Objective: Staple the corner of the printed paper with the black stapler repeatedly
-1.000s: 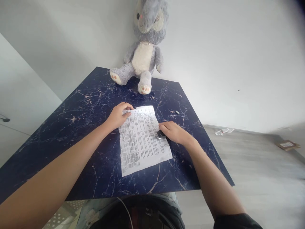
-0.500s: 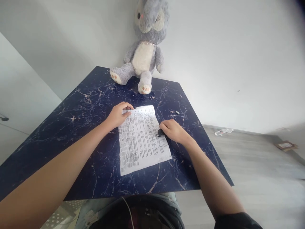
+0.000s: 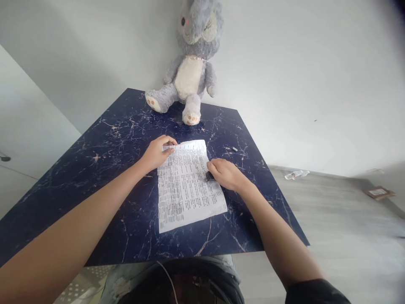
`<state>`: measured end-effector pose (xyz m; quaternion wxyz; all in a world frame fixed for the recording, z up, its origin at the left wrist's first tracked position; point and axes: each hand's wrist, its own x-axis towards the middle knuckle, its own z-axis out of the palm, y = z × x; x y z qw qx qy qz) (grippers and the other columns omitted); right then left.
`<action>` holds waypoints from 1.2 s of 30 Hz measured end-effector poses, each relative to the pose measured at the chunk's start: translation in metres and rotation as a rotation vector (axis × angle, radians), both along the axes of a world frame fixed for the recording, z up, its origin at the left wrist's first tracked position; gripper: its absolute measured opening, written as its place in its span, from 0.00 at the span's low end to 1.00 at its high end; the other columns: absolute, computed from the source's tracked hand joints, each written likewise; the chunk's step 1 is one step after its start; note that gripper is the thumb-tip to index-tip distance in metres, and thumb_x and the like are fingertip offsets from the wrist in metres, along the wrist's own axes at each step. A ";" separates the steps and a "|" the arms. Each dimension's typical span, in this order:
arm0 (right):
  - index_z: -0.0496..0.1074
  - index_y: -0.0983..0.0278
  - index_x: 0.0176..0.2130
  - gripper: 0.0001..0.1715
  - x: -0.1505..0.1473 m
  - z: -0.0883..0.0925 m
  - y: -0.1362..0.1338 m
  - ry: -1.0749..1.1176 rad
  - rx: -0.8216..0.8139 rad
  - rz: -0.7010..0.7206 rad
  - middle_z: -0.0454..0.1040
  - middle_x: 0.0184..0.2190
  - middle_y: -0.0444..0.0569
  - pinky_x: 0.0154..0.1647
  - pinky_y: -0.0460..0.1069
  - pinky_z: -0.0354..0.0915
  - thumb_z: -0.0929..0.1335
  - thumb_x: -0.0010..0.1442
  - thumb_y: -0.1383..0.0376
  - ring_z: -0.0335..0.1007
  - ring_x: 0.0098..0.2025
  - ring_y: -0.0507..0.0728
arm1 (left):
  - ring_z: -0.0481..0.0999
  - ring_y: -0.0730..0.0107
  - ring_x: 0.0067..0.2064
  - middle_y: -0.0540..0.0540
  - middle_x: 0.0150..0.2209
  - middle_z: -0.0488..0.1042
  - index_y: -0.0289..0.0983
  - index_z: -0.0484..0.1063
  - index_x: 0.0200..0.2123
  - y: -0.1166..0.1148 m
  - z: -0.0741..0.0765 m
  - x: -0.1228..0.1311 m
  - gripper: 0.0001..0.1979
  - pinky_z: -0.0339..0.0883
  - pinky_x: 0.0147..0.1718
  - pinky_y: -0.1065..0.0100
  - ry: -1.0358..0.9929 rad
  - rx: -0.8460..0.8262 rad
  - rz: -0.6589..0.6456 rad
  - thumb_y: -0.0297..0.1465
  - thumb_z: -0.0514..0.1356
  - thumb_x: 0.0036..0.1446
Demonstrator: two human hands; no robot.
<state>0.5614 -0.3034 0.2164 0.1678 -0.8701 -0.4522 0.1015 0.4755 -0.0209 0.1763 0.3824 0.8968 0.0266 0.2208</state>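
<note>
A printed sheet of paper [image 3: 190, 190] lies on the dark blue marbled table [image 3: 139, 228], its far edge folded over. Dark smudge-like marks cover much of its left side. At the far left corner, my left hand [image 3: 158, 152] pinches the folded edge between thumb and fingers. My right hand [image 3: 226, 173] is closed around a small black object [image 3: 209, 176] with a silvery lower edge, held against the sheet's right part. My fingers hide most of that object, so its kind is unclear.
A grey plush toy [image 3: 190, 76] sits at the table's far edge against the wall. A small whitish piece [image 3: 234, 149] lies on the table beyond my right hand. On the floor to the right are a clear plastic item [image 3: 295, 174] and a brown package [image 3: 379, 192].
My right hand has shifted slightly left over the sheet with the black object. My left hand keeps its place on the folded edge.
</note>
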 end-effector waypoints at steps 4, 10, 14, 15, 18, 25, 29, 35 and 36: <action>0.58 0.63 0.25 0.27 -0.002 -0.001 0.002 -0.087 -0.043 0.047 0.66 0.27 0.49 0.33 0.51 0.50 0.54 0.74 0.58 0.62 0.34 0.56 | 0.75 0.65 0.45 0.48 0.42 0.75 0.40 0.76 0.41 -0.001 0.001 0.000 0.10 0.68 0.53 0.58 0.000 -0.002 0.006 0.22 0.63 0.57; 0.65 0.64 0.26 0.35 -0.004 0.003 0.003 -0.099 -0.099 0.078 0.69 0.28 0.50 0.32 0.51 0.52 0.50 0.76 0.51 0.64 0.33 0.56 | 0.75 0.65 0.45 0.47 0.42 0.75 0.39 0.76 0.42 -0.002 0.001 0.000 0.10 0.68 0.53 0.58 -0.004 -0.004 0.001 0.22 0.63 0.57; 0.73 0.65 0.29 0.34 -0.010 0.000 0.008 -0.291 -0.161 0.067 0.72 0.31 0.53 0.35 0.51 0.55 0.53 0.75 0.52 0.66 0.36 0.58 | 0.75 0.65 0.45 0.47 0.42 0.75 0.39 0.76 0.42 -0.001 0.000 0.001 0.10 0.68 0.53 0.58 -0.009 -0.002 0.008 0.22 0.63 0.57; 0.74 0.65 0.30 0.34 -0.012 -0.001 0.009 -0.334 -0.171 0.067 0.73 0.31 0.54 0.36 0.52 0.56 0.53 0.75 0.52 0.67 0.36 0.59 | 0.75 0.65 0.45 0.47 0.42 0.75 0.39 0.76 0.42 -0.001 0.000 0.001 0.10 0.68 0.53 0.58 -0.011 0.002 0.009 0.22 0.63 0.57; 0.78 0.65 0.32 0.36 -0.014 -0.004 0.011 -0.410 -0.205 0.066 0.75 0.32 0.55 0.37 0.52 0.57 0.52 0.75 0.53 0.69 0.37 0.61 | 0.75 0.64 0.45 0.47 0.42 0.75 0.40 0.76 0.42 -0.001 -0.001 0.002 0.10 0.68 0.53 0.57 -0.009 0.014 0.008 0.23 0.63 0.57; 0.82 0.67 0.34 0.36 -0.019 -0.012 0.017 -0.465 -0.248 0.018 0.79 0.35 0.60 0.37 0.55 0.61 0.53 0.73 0.55 0.71 0.39 0.65 | 0.75 0.64 0.45 0.47 0.43 0.75 0.40 0.75 0.42 0.002 -0.005 0.002 0.09 0.69 0.51 0.59 -0.015 0.036 0.004 0.25 0.62 0.58; 0.81 0.69 0.34 0.33 -0.023 -0.013 0.018 -0.476 -0.227 0.002 0.79 0.35 0.62 0.37 0.55 0.61 0.55 0.72 0.56 0.72 0.39 0.66 | 0.75 0.64 0.44 0.47 0.42 0.75 0.40 0.75 0.43 0.004 -0.006 0.002 0.09 0.68 0.50 0.59 -0.024 0.065 0.001 0.25 0.62 0.58; 0.74 0.65 0.33 0.35 0.004 0.012 -0.006 0.061 -0.053 0.266 0.75 0.32 0.51 0.39 0.52 0.62 0.53 0.76 0.49 0.68 0.33 0.56 | 0.75 0.62 0.46 0.47 0.43 0.72 0.41 0.74 0.45 0.004 -0.010 0.003 0.11 0.67 0.54 0.56 0.005 0.122 -0.013 0.25 0.60 0.60; 0.74 0.64 0.36 0.32 0.011 0.017 -0.010 0.153 -0.017 0.367 0.75 0.34 0.50 0.40 0.52 0.62 0.56 0.74 0.46 0.69 0.35 0.56 | 0.74 0.62 0.48 0.46 0.44 0.72 0.41 0.74 0.46 0.004 -0.011 0.004 0.11 0.67 0.55 0.56 0.019 0.141 -0.019 0.25 0.60 0.60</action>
